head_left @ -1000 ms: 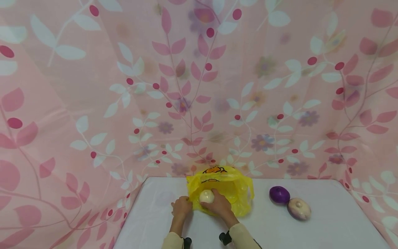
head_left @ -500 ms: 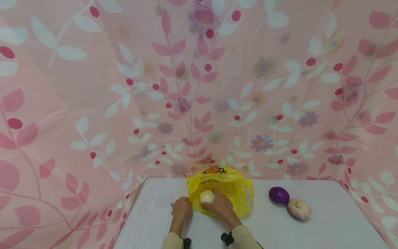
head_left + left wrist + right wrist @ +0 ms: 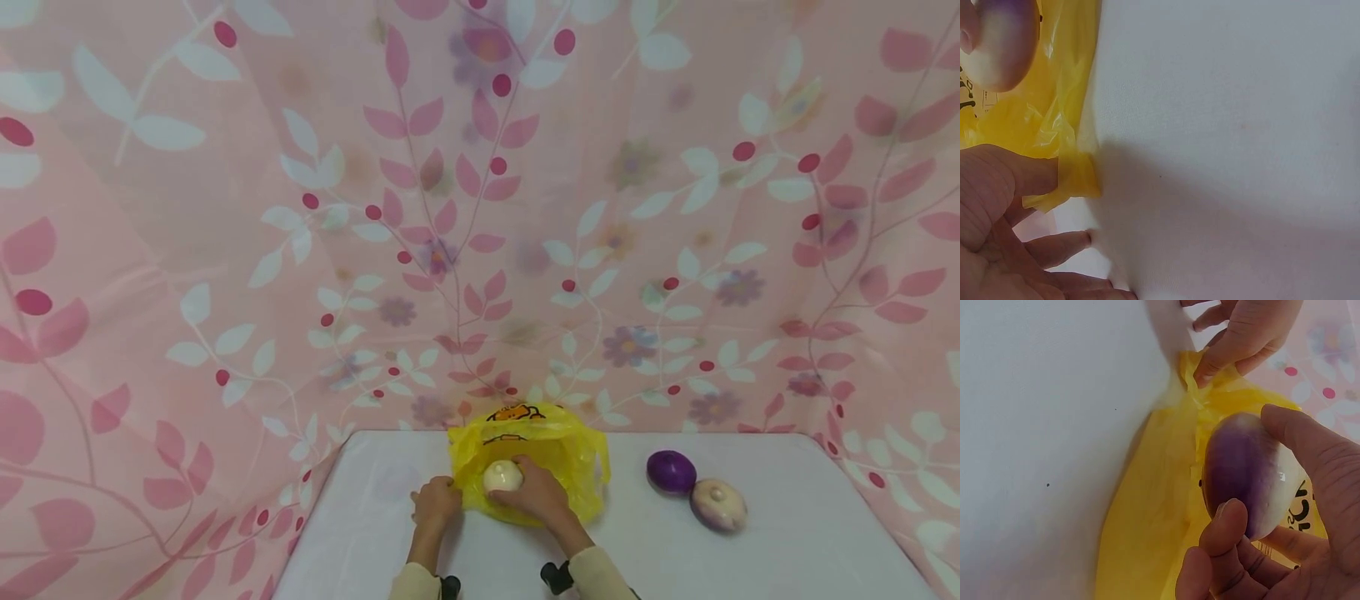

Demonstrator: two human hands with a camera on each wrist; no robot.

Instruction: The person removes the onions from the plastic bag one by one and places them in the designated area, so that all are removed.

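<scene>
A yellow plastic bag (image 3: 588,479) lies on the white table, its mouth facing me. My left hand (image 3: 437,502) pinches the bag's left rim between thumb and finger; its other fingers are spread in the left wrist view. My right hand (image 3: 542,496) holds a white and purple turnip (image 3: 502,477) at the bag's mouth. In the right wrist view, thumb and fingertips grip the turnip (image 3: 1241,469) around its sides, in front of the yellow plastic. Whether anything lies deeper in the bag is hidden.
On the right of the table (image 3: 810,550), a dark purple round vegetable (image 3: 671,472) touches a second white and purple turnip (image 3: 718,506). A pink floral curtain (image 3: 480,208) hangs behind the table and along both sides.
My right hand has shifted slightly to the right and toward me with the turnip in its grip. The left hand keeps its hold on the bag's rim.
</scene>
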